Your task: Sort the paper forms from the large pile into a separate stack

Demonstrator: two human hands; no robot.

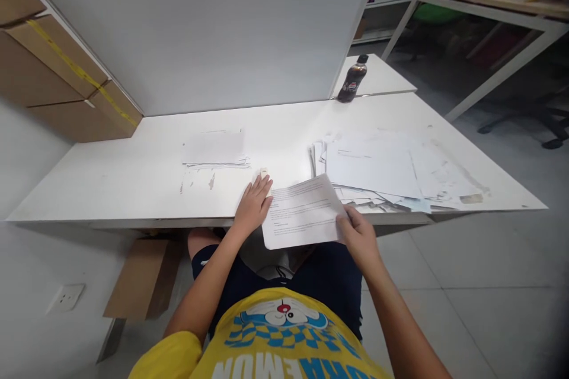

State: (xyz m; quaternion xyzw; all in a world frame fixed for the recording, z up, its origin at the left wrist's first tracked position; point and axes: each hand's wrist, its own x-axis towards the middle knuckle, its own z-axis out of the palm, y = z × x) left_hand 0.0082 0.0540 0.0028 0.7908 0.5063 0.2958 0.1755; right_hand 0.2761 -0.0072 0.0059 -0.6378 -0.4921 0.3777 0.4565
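My right hand (pixel 359 235) grips the right edge of a printed sheet of paper (pixel 304 213), thumb on top. The sheet juts out past the table's front edge, over my lap. Flat on the white tabletop, my left hand (pixel 254 206) has its fingers stretched out, just beside the sheet's left edge. Whether its fingers touch the sheet I cannot tell. To the left lies a fairly neat stack of paper (pixel 214 147). On the right spreads a larger, untidy pile of papers (pixel 373 167), with several sheets sticking out at its front and left.
A cola bottle (pixel 353 79) stands at the back right, by the end of the grey partition (pixel 200 29). Cardboard boxes (pixel 57 77) are stacked at the left wall. Another cardboard box (pixel 141 278) is below the table (pixel 111 189). Another desk (pixel 489 6) stands farther right.
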